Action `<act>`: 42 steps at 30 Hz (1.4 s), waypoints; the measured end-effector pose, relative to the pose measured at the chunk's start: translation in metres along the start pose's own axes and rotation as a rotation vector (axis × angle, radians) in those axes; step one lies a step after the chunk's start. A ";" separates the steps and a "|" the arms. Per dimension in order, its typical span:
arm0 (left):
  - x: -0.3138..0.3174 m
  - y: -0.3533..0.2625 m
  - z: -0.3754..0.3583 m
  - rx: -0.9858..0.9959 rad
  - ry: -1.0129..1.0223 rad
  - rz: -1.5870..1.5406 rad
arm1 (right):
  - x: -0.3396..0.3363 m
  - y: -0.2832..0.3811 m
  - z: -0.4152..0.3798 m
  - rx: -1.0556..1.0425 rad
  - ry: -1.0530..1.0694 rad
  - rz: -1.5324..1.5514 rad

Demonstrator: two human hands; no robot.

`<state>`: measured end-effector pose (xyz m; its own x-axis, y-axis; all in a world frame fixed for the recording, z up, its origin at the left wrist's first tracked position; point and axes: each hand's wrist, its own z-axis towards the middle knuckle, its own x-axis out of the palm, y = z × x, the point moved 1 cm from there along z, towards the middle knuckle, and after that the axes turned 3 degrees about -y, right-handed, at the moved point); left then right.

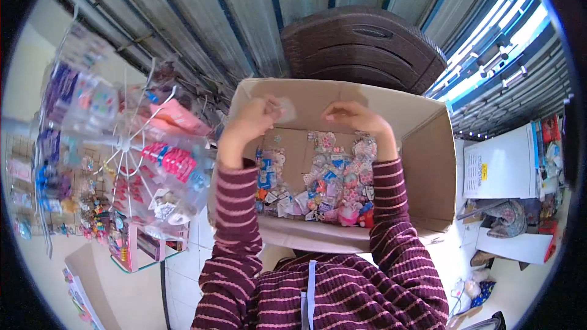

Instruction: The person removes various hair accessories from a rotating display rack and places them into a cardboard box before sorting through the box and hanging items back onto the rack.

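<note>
My left hand (254,117) is over the left side of an open cardboard box (428,177), its fingers closed on a small clear plastic packet (285,110); what the packet contains is too blurred to make out. Across from it, my right hand (358,116) hovers near the far wall of the box, fingers loosely curved and apart, with nothing visible in them. Below both hands, several small packaged trinkets (330,186) lie on the bottom of the box. A pink plush-like piece (349,212) sits near the front wall, beside a red one (367,217).
A brown plastic chair (361,46) stands behind the box, against a corrugated metal shutter (244,18). On the left is a wire display rack (125,143) hung with packaged accessories. A white cabinet (498,165) and shelved goods are at the right.
</note>
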<state>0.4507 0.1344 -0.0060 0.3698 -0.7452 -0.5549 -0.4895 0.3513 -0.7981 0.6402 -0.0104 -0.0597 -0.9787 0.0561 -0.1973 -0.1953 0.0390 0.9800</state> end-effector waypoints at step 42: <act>0.067 0.033 0.061 0.328 0.061 0.195 | 0.032 -0.262 -0.021 0.366 -0.610 -0.455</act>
<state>0.5076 0.1313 -0.0841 0.2426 -0.6754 -0.6964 -0.2641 0.6447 -0.7173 0.6587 -0.0398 -0.3226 -0.5837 0.4811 -0.6542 -0.4273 0.5031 0.7512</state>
